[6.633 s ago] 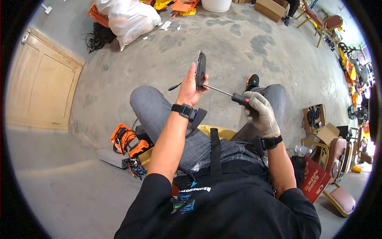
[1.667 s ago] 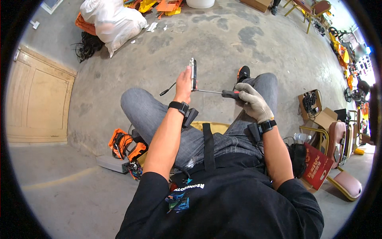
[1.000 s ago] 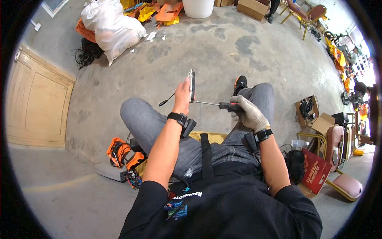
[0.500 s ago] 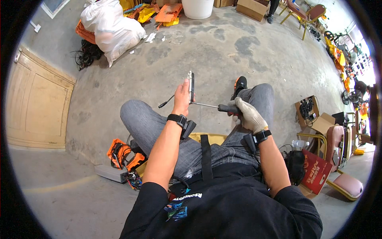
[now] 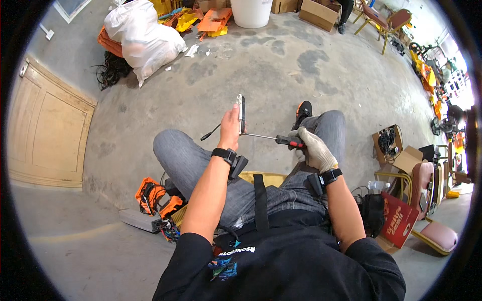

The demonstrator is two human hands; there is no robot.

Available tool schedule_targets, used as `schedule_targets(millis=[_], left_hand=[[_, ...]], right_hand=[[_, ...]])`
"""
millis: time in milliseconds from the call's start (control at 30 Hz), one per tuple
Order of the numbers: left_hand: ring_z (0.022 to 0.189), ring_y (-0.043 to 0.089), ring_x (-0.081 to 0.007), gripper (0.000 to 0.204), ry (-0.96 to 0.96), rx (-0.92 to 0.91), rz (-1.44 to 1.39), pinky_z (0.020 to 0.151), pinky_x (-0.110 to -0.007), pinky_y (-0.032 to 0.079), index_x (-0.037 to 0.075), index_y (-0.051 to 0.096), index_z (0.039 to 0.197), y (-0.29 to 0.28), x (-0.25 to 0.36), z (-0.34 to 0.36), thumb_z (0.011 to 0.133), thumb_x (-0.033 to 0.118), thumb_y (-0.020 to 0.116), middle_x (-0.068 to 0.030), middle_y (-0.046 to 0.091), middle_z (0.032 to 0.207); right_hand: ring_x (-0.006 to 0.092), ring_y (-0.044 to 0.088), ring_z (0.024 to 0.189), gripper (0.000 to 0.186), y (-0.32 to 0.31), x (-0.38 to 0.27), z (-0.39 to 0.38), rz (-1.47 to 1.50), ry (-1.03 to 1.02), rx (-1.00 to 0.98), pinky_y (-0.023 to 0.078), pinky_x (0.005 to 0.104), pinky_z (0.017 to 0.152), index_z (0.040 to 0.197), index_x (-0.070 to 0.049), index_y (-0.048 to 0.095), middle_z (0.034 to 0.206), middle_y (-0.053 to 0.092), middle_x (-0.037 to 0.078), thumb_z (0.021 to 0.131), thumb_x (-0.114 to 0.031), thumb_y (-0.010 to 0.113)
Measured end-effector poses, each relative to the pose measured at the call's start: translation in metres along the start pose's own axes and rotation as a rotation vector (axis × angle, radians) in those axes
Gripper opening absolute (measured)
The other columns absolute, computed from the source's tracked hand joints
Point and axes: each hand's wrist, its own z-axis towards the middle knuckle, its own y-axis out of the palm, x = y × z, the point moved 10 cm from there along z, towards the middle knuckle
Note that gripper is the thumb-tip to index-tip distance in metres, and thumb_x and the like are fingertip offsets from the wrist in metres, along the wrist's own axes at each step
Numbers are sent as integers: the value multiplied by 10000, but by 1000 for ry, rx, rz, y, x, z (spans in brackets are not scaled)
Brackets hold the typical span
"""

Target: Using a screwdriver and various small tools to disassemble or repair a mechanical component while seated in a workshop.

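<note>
Bare, my left hand (image 5: 230, 129) grips a flat, thin device (image 5: 242, 114) seen edge-on, pale on one side and black on the other. A short black cable (image 5: 208, 135) with a plug end sticks out to the left of that hand. My right hand (image 5: 318, 151), in a whitish knit glove, is closed round the black and red handle of a screwdriver (image 5: 290, 142). Its metal shaft points left, and the tip meets the lower end of the device. Whether the tip sits in a screw is too small to tell.
Below my legs shows a yellow surface (image 5: 255, 177). An orange case with wires (image 5: 150, 193) lies left of my seat. On the right stand a carton of black cables (image 5: 386, 143), a red box (image 5: 399, 220) and chairs (image 5: 424, 183). A white bag (image 5: 148, 42) and white bucket (image 5: 251, 12) are ahead.
The whole view has shifted slightly, so things ahead appear a little lower. My right hand has turned the screwdriver handle, showing more red. Both hands keep their holds.
</note>
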Motion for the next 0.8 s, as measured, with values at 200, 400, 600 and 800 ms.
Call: schedule_targets(millis=[200,400,600,800], left_hand=[[497,543,-106,401,-2,11,-13,460,-247,455,130,558,886,-2,0,2,992,516,539,-30,587,674],[498,541,-109,391,2,31,10,462,-257,465,127,543,879,-5,-1,2,1001,498,529,-32,580,671],[496,541,-111,394,13,52,60,461,-257,455,120,550,878,-6,1,0,1004,493,524,-33,582,669],[496,543,-115,407,16,50,56,469,-261,453,118,555,874,-5,1,1,999,504,525,-32,583,669]], right_hand=[[150,593,918,301,1,-18,-2,-14,-231,23,526,276,704,1188,-50,592,1075,590,78,1010,-291,560],[159,595,947,298,10,-9,-6,86,-96,50,543,285,682,1191,-39,592,1027,596,85,963,-232,587],[152,586,817,274,1,-6,2,7,-106,-21,505,298,693,1172,-40,587,979,593,64,966,-221,592],[186,609,891,293,3,-14,-4,48,-192,-6,515,318,808,1172,-18,587,1003,612,79,925,-175,614]])
